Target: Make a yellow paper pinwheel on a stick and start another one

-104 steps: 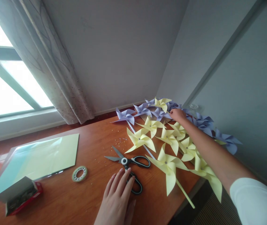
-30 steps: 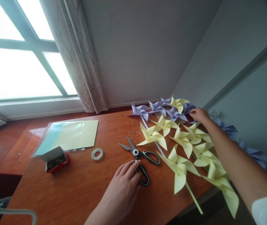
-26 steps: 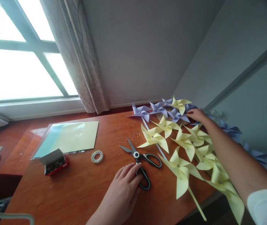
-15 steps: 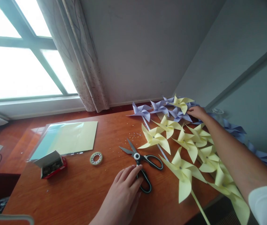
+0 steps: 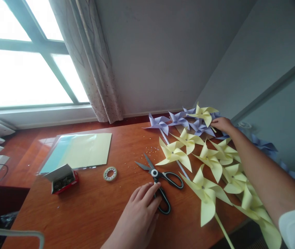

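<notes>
Resting left hand (image 5: 139,216) on scissors (image 5: 160,181).

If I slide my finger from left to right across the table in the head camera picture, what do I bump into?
Small red box → roll of tape → scissors, with the left hand resting on the near handle → big yellow pinwheel → right forearm.

By your left fingers (image 5: 147,189) lie black-handled scissors (image 5: 160,180). Your right fingers (image 5: 216,121) touch lilac pinwheels (image 5: 201,128) beside pale yellow pinwheels (image 5: 209,159) on the reddish-brown table (image 5: 92,204).
</notes>
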Tool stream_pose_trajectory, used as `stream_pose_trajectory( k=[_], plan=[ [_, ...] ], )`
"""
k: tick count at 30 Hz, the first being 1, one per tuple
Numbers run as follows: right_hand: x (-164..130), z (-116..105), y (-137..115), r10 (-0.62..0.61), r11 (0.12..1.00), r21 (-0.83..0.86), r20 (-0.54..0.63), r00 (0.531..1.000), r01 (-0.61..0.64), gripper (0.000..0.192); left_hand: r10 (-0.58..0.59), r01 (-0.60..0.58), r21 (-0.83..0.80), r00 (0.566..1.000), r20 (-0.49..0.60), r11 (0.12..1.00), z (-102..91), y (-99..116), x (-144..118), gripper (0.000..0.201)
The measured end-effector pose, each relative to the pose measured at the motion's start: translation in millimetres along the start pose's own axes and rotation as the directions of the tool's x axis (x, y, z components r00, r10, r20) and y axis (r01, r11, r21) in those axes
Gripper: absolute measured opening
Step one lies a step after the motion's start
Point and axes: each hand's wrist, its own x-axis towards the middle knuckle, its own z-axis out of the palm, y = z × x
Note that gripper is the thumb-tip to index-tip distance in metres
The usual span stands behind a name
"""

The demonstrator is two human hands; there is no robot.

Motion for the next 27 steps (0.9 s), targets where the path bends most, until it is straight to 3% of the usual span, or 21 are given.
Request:
stream_pose_trajectory(
  k=[3,8,11,15,18,21,24,27],
  plan=[
    [-9.8,-11.4,-0.9,0.038,0.997,0.07,0.053,0.998,-0.041,0.027,-0.005,0.005,0.001,1.0,0.016,1.0,-1.4,2.9,0.3,0.05],
    [-40.8,-31.5,-27.2,0.02,0.97,0.242,-0.034,0.999,-0.012,0.023,-0.004,0.004,-0.001,1.0,0.0,1.0,1.2,4.6,-1.4,0.051],
    [-72.0,-35.7,-69.3,-0.11,0.915,0.385,-0.052,0.993,0.121,0.027,-0.01,0.009,-0.023,1.0,-0.02,1.0,3.5,3.1,-3.4,0.048],
    [-123.6,-29.7,-149.3,-0.336,0.813,0.51,0.017,0.942,0.28,0.025,-0.009,0.006,-0.062,0.999,-0.045,0.998,4.7,1.8,-5.2,0.041],
    [-156.9,-19.0,-211.8,-0.452,0.773,0.523,0.06,0.89,0.357,0.019,-0.005,0.002,-0.071,0.999,-0.047,0.997,4.6,2.3,-5.5,0.038],
    [-176.9,-6.0,-262.2,-0.492,0.783,0.495,0.119,0.863,0.378,0.017,0.005,-0.008,-0.063,0.999,-0.049,0.998,4.5,2.5,-5.4,0.037],
    [-184.3,5.1,-292.7,-0.487,0.811,0.461,0.188,0.853,0.361,0.017,0.011,-0.014,-0.055,0.999,-0.053,0.998,4.7,1.8,-5.7,0.039],
    [-184.3,12.9,-304.1,-0.463,0.838,0.427,0.226,0.857,0.34,0.019,0.019,-0.022,-0.051,0.998,-0.052,0.998,4.9,1.4,-6.4,0.039]
  ],
)
